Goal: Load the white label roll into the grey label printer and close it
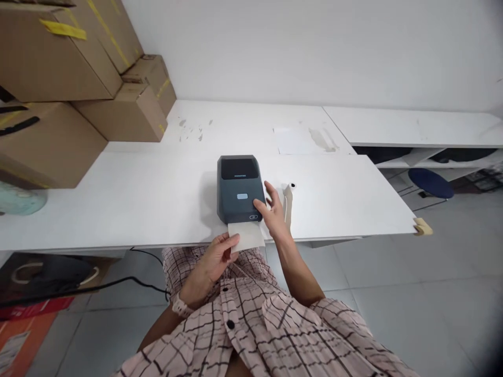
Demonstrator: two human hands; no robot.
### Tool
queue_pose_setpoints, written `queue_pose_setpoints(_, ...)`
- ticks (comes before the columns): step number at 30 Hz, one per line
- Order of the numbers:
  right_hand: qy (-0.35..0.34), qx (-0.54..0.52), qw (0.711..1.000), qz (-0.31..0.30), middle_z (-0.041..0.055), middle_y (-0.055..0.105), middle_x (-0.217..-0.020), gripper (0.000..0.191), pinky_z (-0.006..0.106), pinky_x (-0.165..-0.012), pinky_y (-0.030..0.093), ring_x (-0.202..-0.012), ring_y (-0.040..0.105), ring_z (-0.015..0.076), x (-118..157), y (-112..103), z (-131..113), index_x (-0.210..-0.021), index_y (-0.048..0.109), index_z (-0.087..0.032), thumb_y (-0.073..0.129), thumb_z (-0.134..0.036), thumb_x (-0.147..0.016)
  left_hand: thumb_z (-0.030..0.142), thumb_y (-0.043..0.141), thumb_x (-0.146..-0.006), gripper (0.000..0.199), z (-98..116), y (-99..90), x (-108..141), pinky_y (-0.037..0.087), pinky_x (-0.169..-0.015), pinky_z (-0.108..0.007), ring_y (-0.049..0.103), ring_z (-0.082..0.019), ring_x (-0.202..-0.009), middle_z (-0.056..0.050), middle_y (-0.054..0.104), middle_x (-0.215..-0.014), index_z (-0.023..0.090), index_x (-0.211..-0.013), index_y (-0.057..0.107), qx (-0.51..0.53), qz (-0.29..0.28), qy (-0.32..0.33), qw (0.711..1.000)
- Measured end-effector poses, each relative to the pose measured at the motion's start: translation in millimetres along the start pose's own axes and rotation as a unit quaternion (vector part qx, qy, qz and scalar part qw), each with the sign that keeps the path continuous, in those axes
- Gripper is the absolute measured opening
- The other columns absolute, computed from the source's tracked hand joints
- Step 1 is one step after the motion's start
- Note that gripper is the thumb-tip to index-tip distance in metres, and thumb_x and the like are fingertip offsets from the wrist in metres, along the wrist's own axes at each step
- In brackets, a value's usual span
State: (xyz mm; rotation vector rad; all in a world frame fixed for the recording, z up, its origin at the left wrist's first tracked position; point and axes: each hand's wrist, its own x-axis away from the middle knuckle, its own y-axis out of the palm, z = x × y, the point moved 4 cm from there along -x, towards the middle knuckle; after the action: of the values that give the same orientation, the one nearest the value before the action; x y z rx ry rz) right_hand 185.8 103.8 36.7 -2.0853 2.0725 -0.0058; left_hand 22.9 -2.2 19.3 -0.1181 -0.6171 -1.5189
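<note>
A dark grey label printer (pixel 239 188) stands near the front edge of the white table, a light button on its lid. From its front slot a white paper label (pixel 247 235) sticks out past the table edge. My left hand (pixel 220 254) pinches the label's left side between thumb and fingers. At the printer's right side is my right hand (pixel 274 209), its thumb resting on the lid near the front corner and its fingers spread. Just right of that hand lies a paper roll or strip with a white core (pixel 293 186), partly hidden.
Cardboard boxes (pixel 121 112) are stacked at the left back. A greenish translucent object (pixel 21 199) sits at the left edge. Yellowish padding (pixel 423 226) covers the table's right corner. Beyond it stands a blue stool (pixel 430 183). Black cables (pixel 133 280) hang below the table.
</note>
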Motion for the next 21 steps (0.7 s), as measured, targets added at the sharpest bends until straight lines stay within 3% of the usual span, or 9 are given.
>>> queue_pose_setpoints(2, -0.148, 0.134, 0.980, 0.023, 0.0073, 0.062, -0.146, 0.046, 0.056, -0.124, 0.033, -0.149, 0.043, 0.0286, 4, -3, -21, -0.138, 0.055, -0.028, 0.061, -0.038, -0.093, 0.056, 0.088, -0.061, 0.047, 5, 2.2, 2, 0.031, -0.046, -0.021, 0.040, -0.007, -0.050, 0.003, 0.053, -0.061, 0.017, -0.070, 0.064, 0.011, 0.007, -0.006, 1.000)
queue_pose_setpoints(5, -0.330, 0.274, 0.903, -0.021, 0.0031, 0.077, -0.118, 0.034, 0.053, -0.124, 0.028, -0.140, 0.053, 0.0250, 12, 5, -43, -0.132, 0.056, -0.028, 0.054, -0.025, -0.098, 0.059, 0.083, -0.064, 0.048, 3, -2.8, 7, 0.034, -0.048, -0.023, 0.042, -0.008, -0.051, 0.003, 0.053, -0.059, 0.017, -0.069, 0.062, -0.042, 0.030, 0.017, 0.999)
queue_pose_setpoints(7, -0.383, 0.323, 0.865, -0.043, 0.0033, 0.078, -0.114, 0.034, 0.051, -0.124, 0.025, -0.131, 0.061, 0.0247, 18, 12, -48, -0.134, 0.054, -0.025, 0.056, -0.025, -0.099, 0.061, 0.077, -0.072, 0.046, 1, -11.0, 11, 0.037, -0.049, -0.024, 0.043, -0.010, -0.051, 0.004, 0.051, -0.056, 0.018, -0.066, 0.060, -0.081, 0.070, 0.046, 0.993)
queue_pose_setpoints(9, -0.406, 0.351, 0.843, -0.037, 0.0057, 0.078, -0.114, 0.032, 0.048, -0.123, 0.025, -0.122, 0.066, 0.0246, 22, 18, -49, -0.132, 0.054, -0.022, 0.056, -0.028, -0.101, 0.059, 0.071, -0.078, 0.042, 5, -21.8, 14, 0.041, -0.052, -0.025, 0.050, -0.012, -0.056, 0.001, 0.058, -0.063, 0.018, -0.073, 0.063, -0.109, 0.147, 0.095, 0.978)
queue_pose_setpoints(12, -0.433, 0.368, 0.823, -0.028, 0.0093, 0.078, -0.112, 0.025, 0.045, -0.121, 0.026, -0.114, 0.069, 0.0244, 26, 25, -50, -0.125, 0.057, -0.018, 0.054, -0.029, -0.103, 0.053, 0.068, -0.082, 0.041, 20, -31.4, 13, 0.054, -0.072, -0.030, 0.068, -0.021, -0.095, -0.009, 0.073, -0.109, 0.020, -0.105, 0.068, -0.150, 0.252, 0.182, 0.939)
queue_pose_setpoints(15, -0.424, 0.361, 0.830, -0.048, 0.0094, 0.078, -0.111, 0.022, 0.047, -0.120, 0.027, -0.114, 0.068, 0.0252, 23, 26, -49, -0.121, 0.059, -0.019, 0.053, -0.030, -0.104, 0.045, 0.066, -0.085, 0.056, 33, -25.1, 2, 0.051, -0.105, -0.041, 0.054, -0.029, -0.139, -0.014, 0.058, -0.149, 0.021, -0.135, 0.059, -0.186, 0.244, 0.223, 0.925)
queue_pose_setpoints(18, -0.375, 0.315, 0.869, -0.072, 0.0078, 0.077, -0.115, 0.025, 0.052, -0.122, 0.027, -0.121, 0.066, 0.0263, 22, 19, -41, -0.127, 0.057, -0.023, 0.053, -0.033, -0.104, 0.043, 0.064, -0.088, 0.073, 36, -14.1, -10, 0.044, -0.116, -0.043, 0.042, -0.031, -0.150, -0.014, 0.041, -0.165, 0.020, -0.154, 0.042, -0.180, 0.187, 0.204, 0.944)
queue_pose_setpoints(21, -0.317, 0.230, 0.918, -0.061, 0.0122, 0.061, -0.145, 0.045, 0.054, -0.122, 0.033, -0.145, 0.048, 0.0291, 32, 8, -24, -0.145, 0.046, -0.024, 0.054, -0.037, -0.103, 0.048, 0.063, -0.091, 0.084, 33, -9.9, -14, 0.042, -0.120, -0.043, 0.036, -0.033, -0.154, -0.012, 0.028, -0.172, 0.021, -0.163, 0.028, -0.176, 0.158, 0.194, 0.952)
